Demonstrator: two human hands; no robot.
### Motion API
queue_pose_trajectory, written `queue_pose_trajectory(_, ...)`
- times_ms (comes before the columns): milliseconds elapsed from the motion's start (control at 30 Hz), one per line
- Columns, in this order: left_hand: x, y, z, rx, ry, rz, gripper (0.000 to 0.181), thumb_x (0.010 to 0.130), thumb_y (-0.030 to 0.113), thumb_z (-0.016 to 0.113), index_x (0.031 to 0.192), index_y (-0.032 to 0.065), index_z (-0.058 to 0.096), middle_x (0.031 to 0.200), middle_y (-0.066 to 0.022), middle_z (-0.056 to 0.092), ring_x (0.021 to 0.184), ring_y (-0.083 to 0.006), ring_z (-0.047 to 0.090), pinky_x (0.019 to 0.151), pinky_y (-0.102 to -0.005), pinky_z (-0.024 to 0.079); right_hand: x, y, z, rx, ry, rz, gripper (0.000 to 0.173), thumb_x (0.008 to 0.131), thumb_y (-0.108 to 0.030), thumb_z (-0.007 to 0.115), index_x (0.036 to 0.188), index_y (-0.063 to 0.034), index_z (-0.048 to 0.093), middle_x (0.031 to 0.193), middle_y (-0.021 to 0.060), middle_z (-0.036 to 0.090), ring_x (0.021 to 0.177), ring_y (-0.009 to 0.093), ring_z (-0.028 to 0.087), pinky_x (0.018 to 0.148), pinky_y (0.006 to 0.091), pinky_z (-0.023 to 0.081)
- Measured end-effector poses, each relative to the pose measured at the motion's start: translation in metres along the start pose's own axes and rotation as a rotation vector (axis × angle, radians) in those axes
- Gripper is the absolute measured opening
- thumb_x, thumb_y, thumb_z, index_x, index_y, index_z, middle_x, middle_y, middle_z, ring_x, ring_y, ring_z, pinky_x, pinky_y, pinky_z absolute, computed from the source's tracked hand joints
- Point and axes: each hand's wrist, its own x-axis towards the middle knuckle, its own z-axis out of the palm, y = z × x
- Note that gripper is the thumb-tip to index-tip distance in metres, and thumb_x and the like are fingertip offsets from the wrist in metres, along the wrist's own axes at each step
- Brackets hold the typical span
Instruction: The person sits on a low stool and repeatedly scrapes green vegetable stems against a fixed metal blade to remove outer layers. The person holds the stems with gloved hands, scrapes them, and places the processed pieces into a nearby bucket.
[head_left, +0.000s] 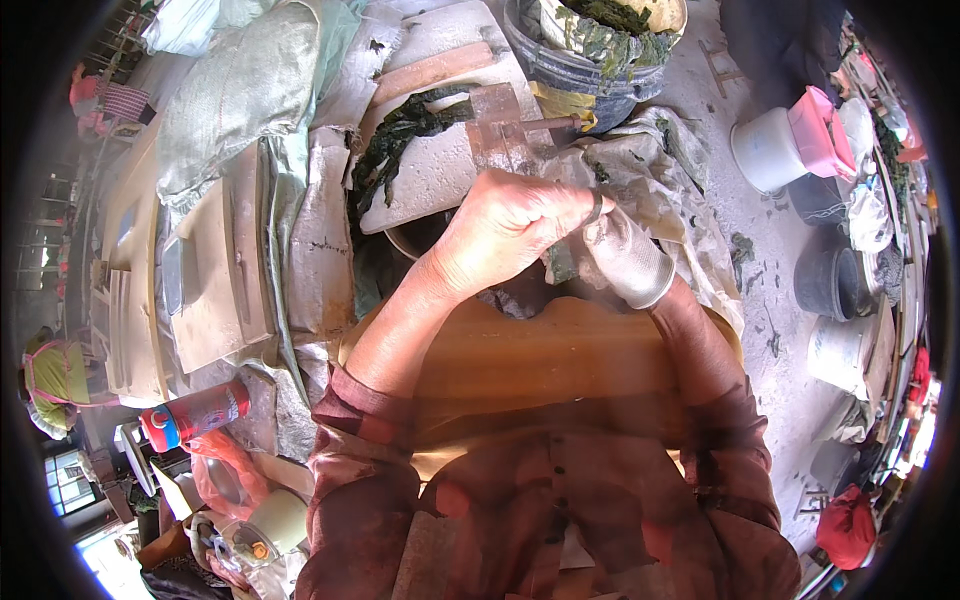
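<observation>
My left hand (517, 221) is bare, its fingers curled towards the right. A narrow dark strip (597, 205), perhaps seaweed, shows at its fingertips. Against them rests my right hand (628, 255) in a whitish knit glove, its fingertips partly hidden. Below and between the hands is a dark green piece (559, 262), blurred; whether it is held I cannot tell. Just beyond stands a rusty metal block (499, 127) with a bolt-like bar (551, 123). Dark green seaweed strands (390, 150) drape over a white pitted board (431, 176). A brown-orange apron (555, 352) covers my lap.
Ahead, a dark tub (585, 82) carries a pale bucket (559, 34) with more seaweed. Crumpled sheeting (660, 187) lies at right, near several buckets (825, 281). At left are wooden boards (214, 277), a woven sack (236, 105) and a red bottle (196, 415). Another person (56, 375) is far left.
</observation>
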Motion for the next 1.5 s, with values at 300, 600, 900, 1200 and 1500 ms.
queue_pose_trajectory(300, 0.011, 0.011, -0.011, -0.21, 0.044, -0.574, 0.017, 0.096, 0.016, 0.055, 0.098, 0.0021, 0.063, 0.071, 0.0021, 0.054, 0.052, -0.0022, 0.043, 0.043, -0.0196, 0.04, 0.012, 0.014, -0.024, -0.132, 0.449, -0.064, 0.051, 0.098, -0.044, 0.039, 0.123, -0.0025, 0.055, 0.117, 0.0106, 0.061, 0.106, 0.017, 0.057, 0.087, 0.0319, 0.046)
queue_pose_trajectory(600, 0.013, -0.006, -0.001, -0.201, 0.165, -0.353, 0.015, 0.094, 0.02, 0.058, 0.095, 0.0057, 0.056, 0.073, 0.0051, 0.049, 0.057, -0.0017, 0.039, 0.05, -0.0156, 0.033, 0.03, 0.001, 0.021, -0.019, 0.201, -0.261, 0.067, 0.077, -0.024, 0.076, 0.13, -0.0008, 0.043, 0.092, 0.0148, 0.063, 0.081, 0.019, 0.063, 0.072, 0.0308, 0.052)
queue_pose_trajectory(900, 0.015, -0.008, -0.029, 0.172, 0.354, -0.212, 0.007, 0.093, 0.012, 0.059, 0.094, 0.0048, 0.059, 0.072, 0.0032, 0.056, 0.061, -0.003, 0.044, 0.054, -0.0196, 0.039, 0.017, -0.03, -0.01, 0.155, -0.065, 0.253, 0.037, 0.087, -0.012, 0.061, 0.123, -0.0023, 0.057, 0.074, -0.0027, 0.058, 0.059, 0.004, 0.047, 0.054, 0.0193, 0.041)
queue_pose_trajectory(1200, 0.009, -0.027, -0.031, 0.296, 0.131, -0.276, 0.019, 0.094, 0.009, 0.052, 0.105, 0.009, 0.068, 0.087, -0.0054, 0.069, 0.078, -0.014, 0.059, 0.071, -0.0229, 0.047, 0.02, -0.021, -0.032, 0.535, 0.192, 0.187, 0.028, 0.093, -0.017, 0.055, 0.116, -0.0017, 0.062, 0.073, -0.0043, 0.058, 0.055, 0.001, 0.047, 0.046, 0.016, 0.037)
queue_pose_trajectory(1500, 0.006, -0.015, -0.018, -0.417, -0.277, -0.39, 0.023, 0.093, 0.018, 0.06, 0.108, 0.0032, 0.067, 0.068, 0.0052, 0.055, 0.049, -0.0006, 0.039, 0.044, -0.0163, 0.033, 0.026, -0.005, -0.034, -0.79, 0.246, -0.765, 0.022, 0.083, -0.006, 0.059, 0.103, -0.001, 0.067, 0.087, 0.0089, 0.067, 0.069, 0.018, 0.064, 0.061, 0.026, 0.051)
